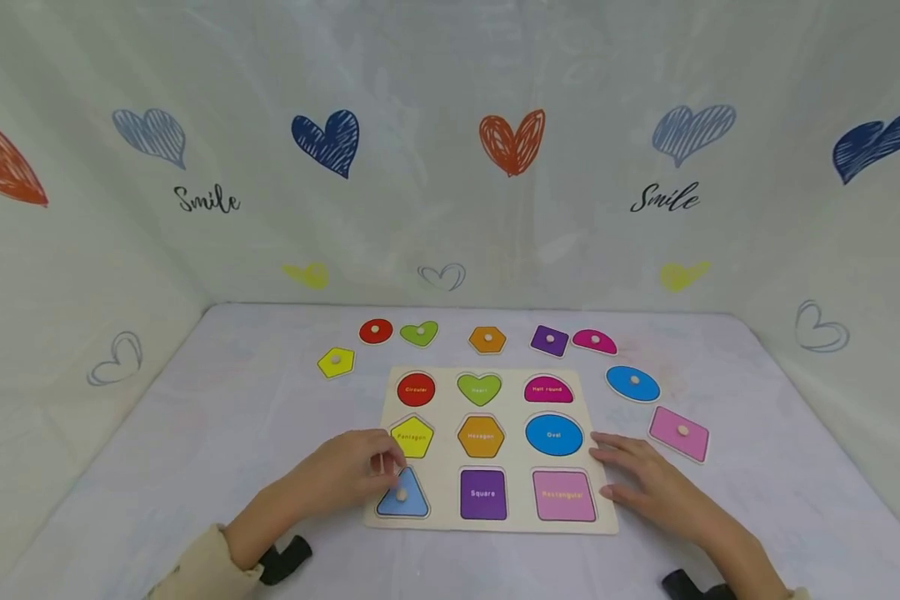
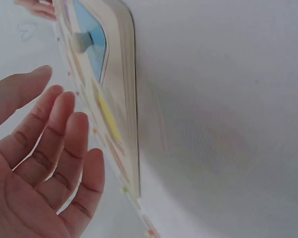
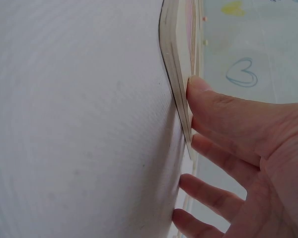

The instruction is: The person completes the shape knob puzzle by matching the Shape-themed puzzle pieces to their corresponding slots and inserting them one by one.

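Blue, pale-knobbed triangle (image 1: pixel 414 506) lay at near left corner of cream rectangular board (image 1: pixel 444 510).
Left hand (image 1: pixel 351 468) beside it: fingers loosely parted, gripping nothing. Right hand (image 1: pixel 641 479), fingers extended, only touched board's right edge. Bracing there probably suited pressing triangle flush.

"Smile" (image 1: pixel 207 199) twice on backdrop (image 1: pixel 420 67), board (image 1: pixel 445 496) labelled Circular (image 1: pixel 416 389), Heart (image 1: pixel 479 390), Half round (image 1: pixel 547 389), Pentagon (image 1: pixel 412 437), Hexagon (image 1: pixel 481 436), Oval (image 1: pixel 553 435), Square (image 1: pixel 483 493), Rectangular (image 1: pixel 562 494)

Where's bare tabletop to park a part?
Left: tabletop between the left hand, loose yellow pentagon and left curtain wall. Right: the patch outside the loose pink rectangle and right hand. Near: the strip in front of the puzzle board, between the forearms. Crowded: behind the board, especially where the loose purple square and magenta half-round nearly touch.
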The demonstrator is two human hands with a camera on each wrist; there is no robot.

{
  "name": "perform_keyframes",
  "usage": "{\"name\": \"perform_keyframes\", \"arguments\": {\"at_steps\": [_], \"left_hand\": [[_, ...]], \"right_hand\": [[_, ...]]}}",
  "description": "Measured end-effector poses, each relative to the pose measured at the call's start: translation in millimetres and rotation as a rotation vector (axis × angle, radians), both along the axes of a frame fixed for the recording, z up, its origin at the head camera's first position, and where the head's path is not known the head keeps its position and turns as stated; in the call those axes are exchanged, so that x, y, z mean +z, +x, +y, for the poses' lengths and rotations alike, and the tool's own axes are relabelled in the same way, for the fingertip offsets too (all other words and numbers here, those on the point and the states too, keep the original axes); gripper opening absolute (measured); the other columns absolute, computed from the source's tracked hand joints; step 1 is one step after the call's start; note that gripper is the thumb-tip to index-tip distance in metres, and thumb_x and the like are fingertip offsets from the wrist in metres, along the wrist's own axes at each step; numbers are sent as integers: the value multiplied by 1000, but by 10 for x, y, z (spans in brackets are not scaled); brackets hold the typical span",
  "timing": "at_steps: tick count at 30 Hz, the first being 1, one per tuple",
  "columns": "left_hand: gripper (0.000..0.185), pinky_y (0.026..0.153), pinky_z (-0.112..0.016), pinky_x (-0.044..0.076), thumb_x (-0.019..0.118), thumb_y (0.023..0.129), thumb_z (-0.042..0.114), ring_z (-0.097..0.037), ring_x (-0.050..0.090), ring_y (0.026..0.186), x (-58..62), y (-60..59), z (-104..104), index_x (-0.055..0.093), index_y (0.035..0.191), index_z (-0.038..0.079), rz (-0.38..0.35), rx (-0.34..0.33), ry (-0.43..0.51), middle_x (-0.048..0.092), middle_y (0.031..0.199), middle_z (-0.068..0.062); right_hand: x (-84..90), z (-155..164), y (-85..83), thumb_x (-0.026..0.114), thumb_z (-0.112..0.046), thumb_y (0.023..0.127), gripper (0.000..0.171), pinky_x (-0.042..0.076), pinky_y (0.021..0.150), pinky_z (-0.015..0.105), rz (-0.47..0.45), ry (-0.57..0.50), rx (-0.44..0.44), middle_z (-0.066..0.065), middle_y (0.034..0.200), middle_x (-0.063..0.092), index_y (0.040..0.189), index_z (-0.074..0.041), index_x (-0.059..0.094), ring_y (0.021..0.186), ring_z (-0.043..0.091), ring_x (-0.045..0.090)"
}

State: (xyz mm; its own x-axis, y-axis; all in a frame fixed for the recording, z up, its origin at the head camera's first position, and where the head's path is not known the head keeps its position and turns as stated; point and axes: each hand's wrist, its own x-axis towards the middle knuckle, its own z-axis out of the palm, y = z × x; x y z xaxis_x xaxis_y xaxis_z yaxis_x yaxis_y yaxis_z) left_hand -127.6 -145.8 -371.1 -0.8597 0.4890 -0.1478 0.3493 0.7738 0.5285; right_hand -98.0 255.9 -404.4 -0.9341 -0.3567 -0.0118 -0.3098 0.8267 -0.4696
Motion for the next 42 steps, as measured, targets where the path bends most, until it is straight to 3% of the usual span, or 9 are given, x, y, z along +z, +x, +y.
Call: {"name": "perform_keyframes", "arguments": {"at_steps": [7,13,20,25,35,42], "left_hand": [[15,69,-18,48,67,84,16,-10,51,78,-41,-250,-182,64,98,14,21,55,168,57,80,9],[20,71,-20,50,68,83,13,-13,55,80,-37,-470,-360,65,103,9,94,172,261,63,84,4],[26,69,-20,49,69,83,14,-16,57,80,-18,-712,-589,64,106,3,173,303,276,65,85,-4],[28,67,-21,48,68,83,14,-21,59,83,-2,-874,-732,63,108,2,214,343,288,67,90,-10],[36,71,-23,46,65,87,23,-26,54,91,-12,-1152,-856,59,115,2,120,447,218,62,99,-14],[38,71,-24,47,62,88,24,-25,52,92,-79,-1331,-896,58,118,1,9,443,188,57,100,-14]], "right_hand": [[1,5,-7,70,-29,80,47,47,91,51,14,6,0,10,135,50,122,-11,60,122,36,45],[-2,3,-9,70,-32,81,48,48,90,50,-23,-4,-16,11,136,49,123,-11,60,124,37,43],[-10,-3,-3,70,-32,81,48,48,90,51,-31,-6,-17,11,136,49,123,-11,60,124,37,43],[-9,-1,-4,70,-32,81,49,48,91,50,-33,-2,-18,10,137,49,123,-11,60,124,37,43],[0,-1,-12,70,-33,80,49,48,91,49,-25,1,-13,10,137,49,124,-12,60,124,36,43],[-12,1,2,70,-31,80,48,47,91,50,-4,-3,-5,10,135,50,123,-12,60,122,35,45]]}}
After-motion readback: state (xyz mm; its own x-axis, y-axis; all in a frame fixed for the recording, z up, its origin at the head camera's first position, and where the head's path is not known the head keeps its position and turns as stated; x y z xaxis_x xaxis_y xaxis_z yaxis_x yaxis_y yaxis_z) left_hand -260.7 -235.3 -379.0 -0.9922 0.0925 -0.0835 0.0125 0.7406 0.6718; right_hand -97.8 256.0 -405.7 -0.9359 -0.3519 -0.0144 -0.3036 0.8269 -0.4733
